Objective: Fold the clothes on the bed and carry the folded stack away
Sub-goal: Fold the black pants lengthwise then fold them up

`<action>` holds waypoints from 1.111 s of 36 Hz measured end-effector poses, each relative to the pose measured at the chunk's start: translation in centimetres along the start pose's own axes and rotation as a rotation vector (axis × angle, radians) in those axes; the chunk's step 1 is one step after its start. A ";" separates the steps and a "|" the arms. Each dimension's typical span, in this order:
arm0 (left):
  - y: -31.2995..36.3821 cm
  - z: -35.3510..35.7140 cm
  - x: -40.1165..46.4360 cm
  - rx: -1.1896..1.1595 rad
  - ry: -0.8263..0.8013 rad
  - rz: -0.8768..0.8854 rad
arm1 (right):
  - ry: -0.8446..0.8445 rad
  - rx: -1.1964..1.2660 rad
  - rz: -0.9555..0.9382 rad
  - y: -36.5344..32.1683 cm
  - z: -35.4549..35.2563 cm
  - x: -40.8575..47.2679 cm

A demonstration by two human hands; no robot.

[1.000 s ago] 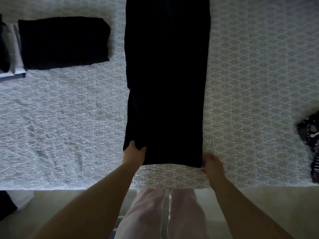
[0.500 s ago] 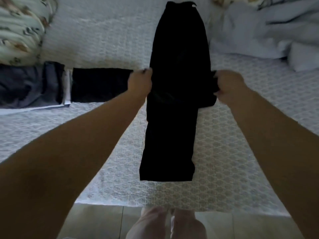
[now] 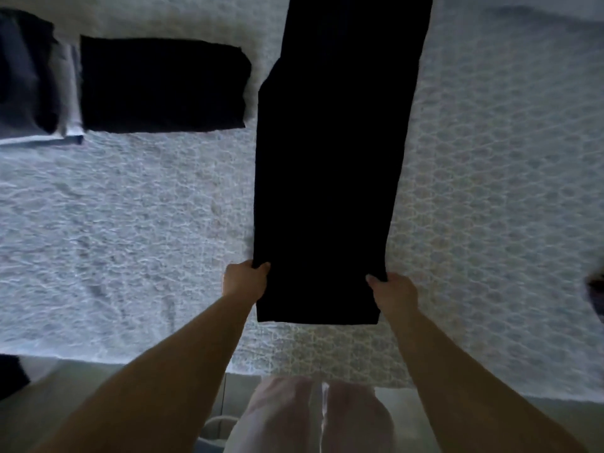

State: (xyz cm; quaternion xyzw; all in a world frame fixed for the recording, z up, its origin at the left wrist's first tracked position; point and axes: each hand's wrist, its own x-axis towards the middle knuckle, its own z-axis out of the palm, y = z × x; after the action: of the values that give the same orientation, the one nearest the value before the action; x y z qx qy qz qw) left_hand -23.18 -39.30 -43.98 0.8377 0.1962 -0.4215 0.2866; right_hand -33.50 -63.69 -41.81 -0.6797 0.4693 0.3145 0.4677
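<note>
Half a second ago I held the black trousers [image 3: 330,178] mid-length; now my left hand [image 3: 244,282] and right hand [image 3: 394,294] grip pinches their near end on the bed [image 3: 130,240], so folding restarts.

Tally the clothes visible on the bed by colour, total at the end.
Black: 2, the long black garment gripped by the left hand and right hand, and the folded black piece.
Dark grey-blue: 1, the folded item at far left.
Unclear: 1, a dark patterned scrap at the right edge.
Total: 4
</note>
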 end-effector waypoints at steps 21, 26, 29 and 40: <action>-1.3 2.0 -2.1 -0.189 -0.268 -0.122 | -0.215 0.115 0.086 1.6 0.3 0.3; -2.9 1.5 -2.6 -0.221 -0.322 -0.080 | -0.129 0.189 0.104 3.5 0.2 -0.7; -4.3 1.5 -2.8 -0.194 -0.251 -0.058 | -0.074 0.154 0.088 4.9 0.2 -1.5; -5.3 3.2 -2.0 -0.132 -0.029 0.021 | -0.073 0.201 0.097 5.4 2.4 -1.8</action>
State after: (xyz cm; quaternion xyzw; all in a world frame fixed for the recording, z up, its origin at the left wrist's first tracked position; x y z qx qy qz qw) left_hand -29.24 -37.57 -45.51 0.8127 0.2105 -0.4168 0.3486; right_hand -39.17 -61.51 -42.99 -0.5940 0.5137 0.3125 0.5344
